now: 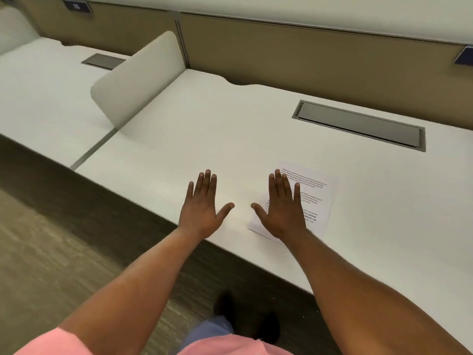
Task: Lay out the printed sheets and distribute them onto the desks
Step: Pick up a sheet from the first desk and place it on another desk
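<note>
Paper, thin and limp: one printed sheet [307,198] lies flat near the desk [204,139] front edge. Right hand [282,208] rests spread over it, left hand [202,206] spread beside, gripping nothing. Probably slides easily; best pinched at a free corner.

One printed sheet [311,198] lies flat on the white bench [204,139], close to its near edge, turned so its top points toward about 1 o'clock. It is white with several blocks of small black text, the lowest lines in bolder type. Its left part is hidden under the right hand [282,208], spread palm down above it.
</note>
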`<state>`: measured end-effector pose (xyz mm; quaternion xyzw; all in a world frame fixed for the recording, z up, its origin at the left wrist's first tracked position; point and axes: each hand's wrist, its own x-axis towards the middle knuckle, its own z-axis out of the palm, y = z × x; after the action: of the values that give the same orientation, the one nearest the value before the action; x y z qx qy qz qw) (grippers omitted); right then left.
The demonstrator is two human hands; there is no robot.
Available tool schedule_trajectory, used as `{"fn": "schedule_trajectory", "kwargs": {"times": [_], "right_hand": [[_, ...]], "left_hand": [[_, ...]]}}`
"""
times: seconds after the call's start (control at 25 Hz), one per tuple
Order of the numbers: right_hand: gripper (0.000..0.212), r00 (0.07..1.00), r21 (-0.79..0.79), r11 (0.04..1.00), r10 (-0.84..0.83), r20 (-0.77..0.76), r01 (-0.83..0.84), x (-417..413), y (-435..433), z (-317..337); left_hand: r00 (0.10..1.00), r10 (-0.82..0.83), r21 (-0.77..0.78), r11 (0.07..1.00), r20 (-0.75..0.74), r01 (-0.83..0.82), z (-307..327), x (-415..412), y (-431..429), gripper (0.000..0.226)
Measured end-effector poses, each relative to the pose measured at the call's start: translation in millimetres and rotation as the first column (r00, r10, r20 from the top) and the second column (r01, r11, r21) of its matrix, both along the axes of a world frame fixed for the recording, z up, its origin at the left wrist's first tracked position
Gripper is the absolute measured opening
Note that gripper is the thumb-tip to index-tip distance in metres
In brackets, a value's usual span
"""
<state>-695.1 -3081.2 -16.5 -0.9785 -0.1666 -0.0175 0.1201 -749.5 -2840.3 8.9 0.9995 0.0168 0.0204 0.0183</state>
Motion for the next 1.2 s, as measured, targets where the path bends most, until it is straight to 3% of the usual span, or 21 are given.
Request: {"fn": "schedule_trajectory", "kwargs": {"times": [0.24,0.48,0.92,1.2], "right_hand": [[0.093,0.977,-0.023,0.977,0.214,-0.001,-0.214,-7,102,15],[0.093,0.949,-0.022,0.95,0.313,0.032,-0.312,-9,180,27],[0.094,0.842,-0.048,0.845,0.535,0.068,-0.533,-49,471,54],[0.091,0.724,-0.02,0.733,0.675,0.139,-0.68,-60,638,64]], "left_hand": [[0.973,0.226,0.041,0.973,0.047,-0.228,0,-51,84,0.096],[0.946,0.312,-0.014,0.95,0.087,-0.312,6,-75,142,0.096],[0.835,0.522,-0.05,0.852,0.174,-0.522,19,-159,392,0.097],[0.719,0.657,-0.058,0.746,0.227,-0.663,35,-202,530,0.096]]}}
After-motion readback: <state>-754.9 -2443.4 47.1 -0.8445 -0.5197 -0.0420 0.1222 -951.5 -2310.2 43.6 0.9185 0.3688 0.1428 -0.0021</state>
